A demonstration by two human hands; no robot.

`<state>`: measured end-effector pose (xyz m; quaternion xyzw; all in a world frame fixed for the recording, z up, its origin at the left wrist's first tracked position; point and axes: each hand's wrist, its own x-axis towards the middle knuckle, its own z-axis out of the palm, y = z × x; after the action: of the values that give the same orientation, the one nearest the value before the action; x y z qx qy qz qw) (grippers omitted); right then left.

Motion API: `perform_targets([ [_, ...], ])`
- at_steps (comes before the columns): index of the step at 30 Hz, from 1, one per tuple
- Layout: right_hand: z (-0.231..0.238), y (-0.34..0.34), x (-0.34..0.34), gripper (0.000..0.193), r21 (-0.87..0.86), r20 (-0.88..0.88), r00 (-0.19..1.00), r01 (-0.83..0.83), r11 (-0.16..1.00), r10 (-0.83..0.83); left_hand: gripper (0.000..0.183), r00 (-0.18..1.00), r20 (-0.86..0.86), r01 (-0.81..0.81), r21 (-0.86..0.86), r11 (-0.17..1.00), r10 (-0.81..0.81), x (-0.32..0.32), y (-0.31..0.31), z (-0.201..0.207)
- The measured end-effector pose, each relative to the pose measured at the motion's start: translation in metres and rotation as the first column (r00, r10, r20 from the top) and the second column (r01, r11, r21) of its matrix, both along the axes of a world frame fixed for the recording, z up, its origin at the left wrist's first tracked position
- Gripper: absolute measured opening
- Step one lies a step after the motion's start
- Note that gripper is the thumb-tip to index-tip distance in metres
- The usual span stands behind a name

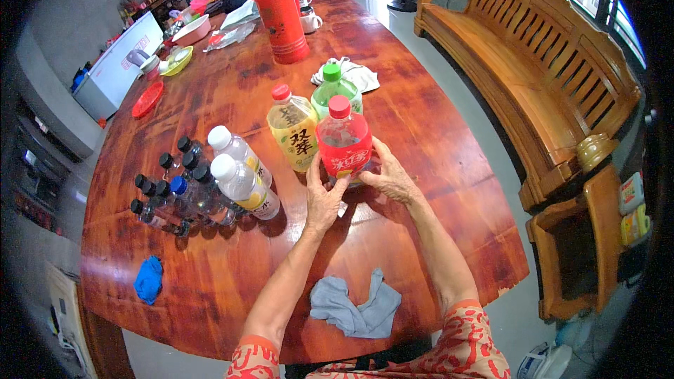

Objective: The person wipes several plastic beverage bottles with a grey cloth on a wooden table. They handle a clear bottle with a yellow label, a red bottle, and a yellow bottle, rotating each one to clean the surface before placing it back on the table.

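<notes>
Both my hands are wrapped round a bottle with a red cap and red label [344, 133], which stands upright on the wooden table. My left hand [324, 200] grips its lower left side, and my right hand [392, 177] its lower right. Just to its left stands a yellow-labelled bottle with a red cap [291, 126]. Partly hidden behind is a green-capped bottle [335, 88]. Two white-capped clear bottles [246, 186] stand further left, beside a cluster of several small dark-capped bottles [168, 200], one with a blue cap.
A grey cloth [356, 303] lies near the front edge of the table [232, 295], with a crumpled blue cloth [148, 280] at left. Beyond the bottles are a white cloth [361, 76], a red thermos [281, 21] and a red tray [147, 100]. A wooden bench [519, 49] stands to the right.
</notes>
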<state>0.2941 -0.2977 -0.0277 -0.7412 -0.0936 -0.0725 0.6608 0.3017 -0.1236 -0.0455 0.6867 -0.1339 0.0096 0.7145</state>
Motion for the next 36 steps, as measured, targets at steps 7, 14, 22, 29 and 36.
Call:
perform_targets([
  [7,-0.006,0.008,-0.017,0.071,0.016,0.037,0.997,0.069,0.997,-0.070,0.071,0.976,0.186,-0.133,0.111,0.985,0.110,-0.014,-0.001,-0.006],
  [14,-0.001,0.022,-0.068,0.071,-0.124,0.167,0.982,0.110,0.986,-0.089,0.063,0.992,0.069,-0.112,0.095,0.989,0.106,-0.082,0.016,0.027],
  [22,0.043,0.075,-0.156,0.069,-0.017,0.118,0.993,0.017,1.000,-0.015,0.077,0.987,0.017,-0.159,-0.128,0.979,0.162,-0.165,0.064,0.051],
  [29,0.040,0.115,-0.221,0.067,-0.034,-0.011,0.984,-0.176,0.984,0.176,0.083,0.986,-0.035,-0.163,-0.039,0.986,0.162,-0.226,0.116,0.052],
  [36,0.023,0.107,-0.239,0.065,-0.570,0.364,0.919,0.094,0.816,0.149,0.075,0.976,-0.107,-0.205,-0.128,0.970,0.192,-0.252,0.138,0.038],
])
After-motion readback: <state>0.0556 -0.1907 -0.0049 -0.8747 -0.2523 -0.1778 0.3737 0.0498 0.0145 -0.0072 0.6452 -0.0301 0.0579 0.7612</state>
